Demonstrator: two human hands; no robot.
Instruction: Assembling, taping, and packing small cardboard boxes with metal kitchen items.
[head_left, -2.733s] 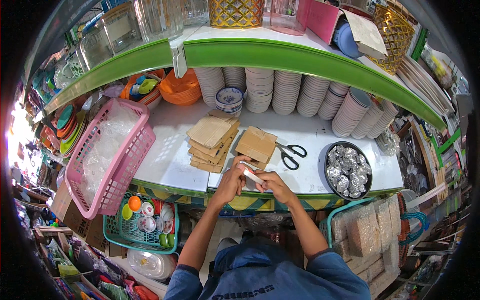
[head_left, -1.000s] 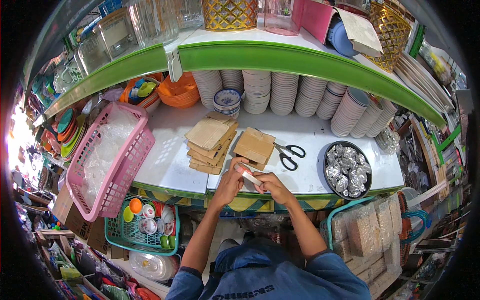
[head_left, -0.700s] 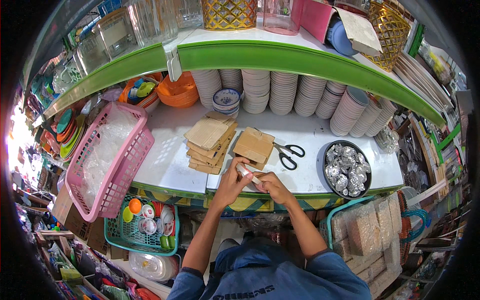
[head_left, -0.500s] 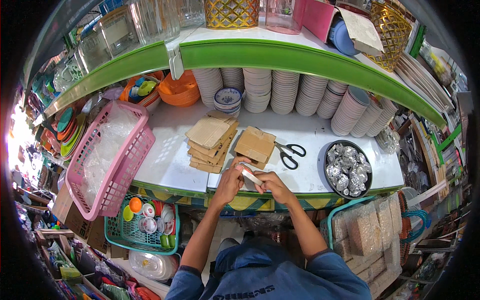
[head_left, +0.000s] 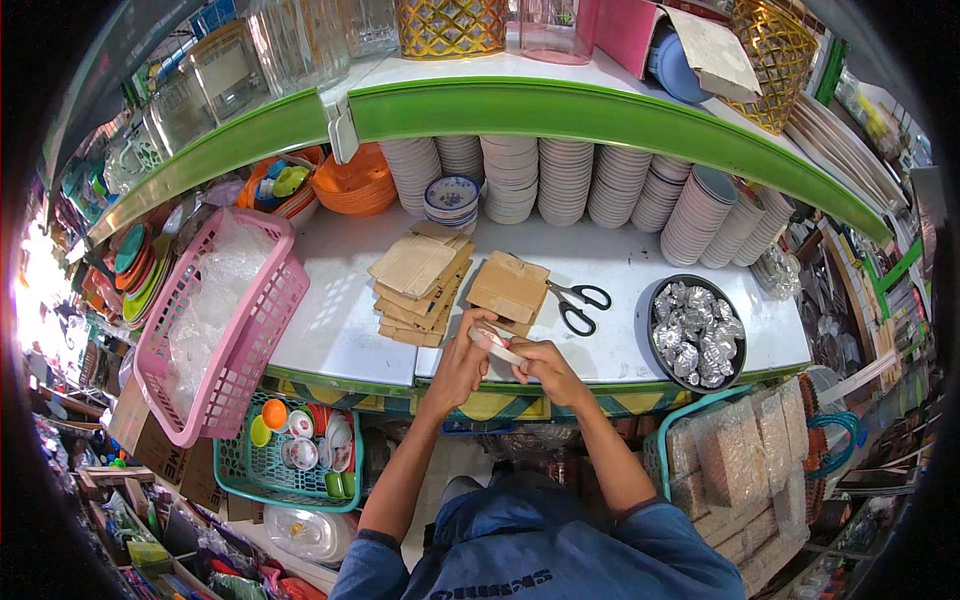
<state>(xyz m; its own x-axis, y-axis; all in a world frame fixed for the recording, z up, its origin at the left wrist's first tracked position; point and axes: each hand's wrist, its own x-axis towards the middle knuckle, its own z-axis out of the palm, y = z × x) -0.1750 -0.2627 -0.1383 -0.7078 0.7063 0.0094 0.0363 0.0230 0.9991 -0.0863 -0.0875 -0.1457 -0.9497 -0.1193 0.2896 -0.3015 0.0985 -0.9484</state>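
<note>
What looks like a roll of tape, a pale ring with red and white inside, is between my two hands above the shelf's front edge. My left hand grips its left side, with the fingers curled round it. The right hand pinches its near right edge. Just beyond my fingers lie folded brown cardboard pieces, and black-handled scissors rest against their right side. A taller stack of cut cardboard lies to the left.
Stacked white bowls line the back beneath a green-edged upper shelf. At right stands a black pan of shiny metal moulds. A pink basket leans at left. Teal baskets flank me below the shelf.
The tape roll has tilted a little in my fingers, so more of its inside shows. Both hands stay on it, and the whole view has shifted slightly.
</note>
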